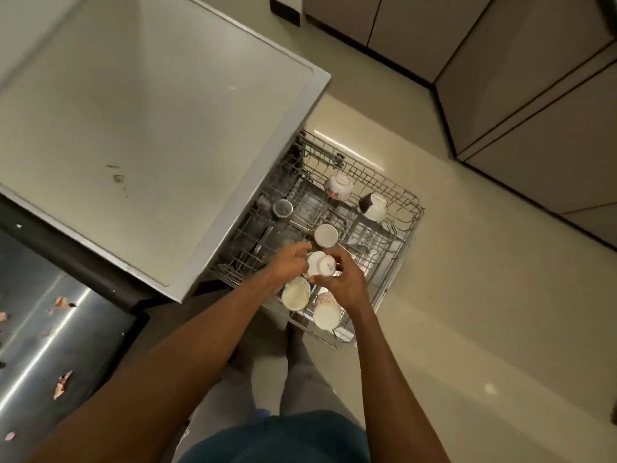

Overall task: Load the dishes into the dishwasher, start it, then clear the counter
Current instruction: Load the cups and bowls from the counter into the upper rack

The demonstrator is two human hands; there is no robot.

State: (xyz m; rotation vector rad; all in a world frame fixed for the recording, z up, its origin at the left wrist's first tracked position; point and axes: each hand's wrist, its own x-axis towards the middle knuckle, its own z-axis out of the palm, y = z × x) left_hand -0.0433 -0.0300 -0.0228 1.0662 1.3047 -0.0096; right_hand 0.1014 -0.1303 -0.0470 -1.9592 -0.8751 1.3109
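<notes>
The dishwasher's wire rack (405, 248) is pulled out over the floor, below the counter's edge. Several white cups stand upside down in it: a flowered one (338, 186), a dark-patterned one (373, 206), a plain one (326, 235), and two near me (295, 294) (326, 312). A small steel cup (282, 208) sits at the rack's left. Both hands are on another upturned white cup (320, 264) in the rack's middle. My left hand (287, 264) touches its left side with curled fingers. My right hand (340, 279) grips its right side.
A pale counter (150, 128) fills the upper left, with small dark stains. A steel sink drainboard (50, 345) at lower left holds food scraps. Grey cabinets (534, 111) run along the right. Pale floor lies right of the rack. My legs stand below the rack.
</notes>
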